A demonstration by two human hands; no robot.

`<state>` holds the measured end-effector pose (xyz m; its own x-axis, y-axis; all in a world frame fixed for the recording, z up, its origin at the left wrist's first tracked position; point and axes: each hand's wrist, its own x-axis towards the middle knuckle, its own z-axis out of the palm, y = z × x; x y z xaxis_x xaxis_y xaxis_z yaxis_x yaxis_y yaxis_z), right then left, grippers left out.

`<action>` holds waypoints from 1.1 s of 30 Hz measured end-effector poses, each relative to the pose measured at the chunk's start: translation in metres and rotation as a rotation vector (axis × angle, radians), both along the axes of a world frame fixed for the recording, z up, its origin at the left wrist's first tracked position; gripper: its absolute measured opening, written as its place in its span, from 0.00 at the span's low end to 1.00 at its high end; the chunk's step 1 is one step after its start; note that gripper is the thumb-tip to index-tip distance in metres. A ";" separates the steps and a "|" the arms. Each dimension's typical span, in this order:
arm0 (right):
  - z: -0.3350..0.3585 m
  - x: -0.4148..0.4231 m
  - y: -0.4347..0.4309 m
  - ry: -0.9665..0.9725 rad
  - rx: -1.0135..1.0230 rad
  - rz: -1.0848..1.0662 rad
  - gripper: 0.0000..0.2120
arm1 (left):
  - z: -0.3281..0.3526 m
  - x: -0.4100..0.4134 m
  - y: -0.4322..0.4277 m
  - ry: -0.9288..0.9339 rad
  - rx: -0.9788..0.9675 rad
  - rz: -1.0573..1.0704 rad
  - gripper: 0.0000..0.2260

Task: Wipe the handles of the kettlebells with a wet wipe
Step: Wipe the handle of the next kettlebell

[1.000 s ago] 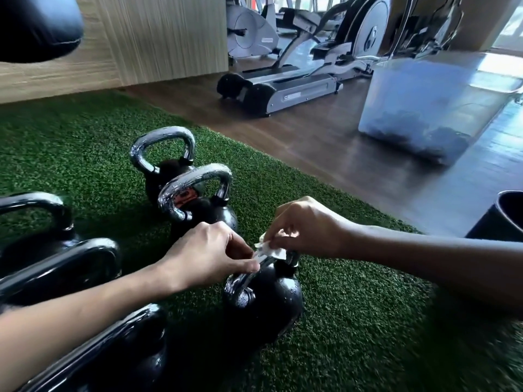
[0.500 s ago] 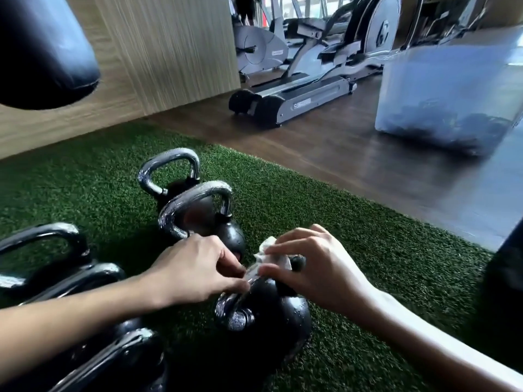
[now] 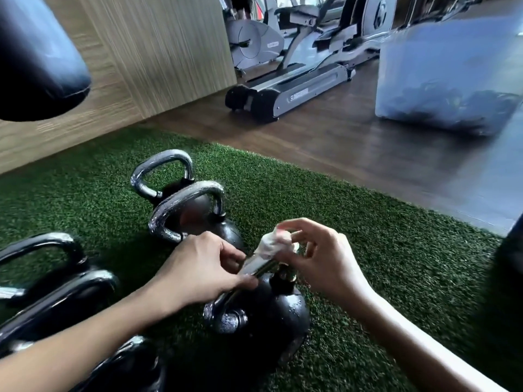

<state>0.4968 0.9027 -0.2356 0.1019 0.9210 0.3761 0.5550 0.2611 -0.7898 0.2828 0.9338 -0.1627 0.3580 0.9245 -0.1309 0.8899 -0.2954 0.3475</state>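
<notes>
**Bare to the frame edge**

Uncovered on both sides: left hand (image 3: 198, 267) and left forearm (image 3: 99, 335), right hand (image 3: 325, 261) and right forearm (image 3: 402, 329). Slender in build, softened by motion blur, brightly lit along the right forearm's outer edge.

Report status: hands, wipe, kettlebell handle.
Left hand holds kettlebell handle. Right hand pinches wet wipe on handle's far end. Nothing in the way.
</notes>
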 end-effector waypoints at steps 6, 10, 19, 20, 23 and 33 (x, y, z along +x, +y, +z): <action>0.004 -0.014 -0.001 -0.182 0.074 0.120 0.08 | -0.001 -0.005 -0.018 -0.077 0.055 0.036 0.22; 0.000 0.009 0.001 -0.031 -0.026 0.018 0.08 | -0.001 -0.008 -0.030 -0.069 0.114 0.056 0.19; -0.005 -0.013 -0.009 0.028 0.064 0.033 0.07 | -0.001 -0.026 -0.047 -0.081 0.114 0.100 0.20; -0.013 -0.007 -0.008 0.099 -0.001 0.006 0.07 | -0.001 -0.028 -0.049 -0.079 0.113 0.110 0.19; -0.035 0.004 -0.007 0.287 -0.167 -0.009 0.10 | -0.002 -0.036 -0.057 -0.101 0.085 0.154 0.15; -0.057 -0.032 -0.011 0.685 -0.249 0.022 0.13 | -0.009 -0.051 -0.060 -0.083 0.119 0.194 0.16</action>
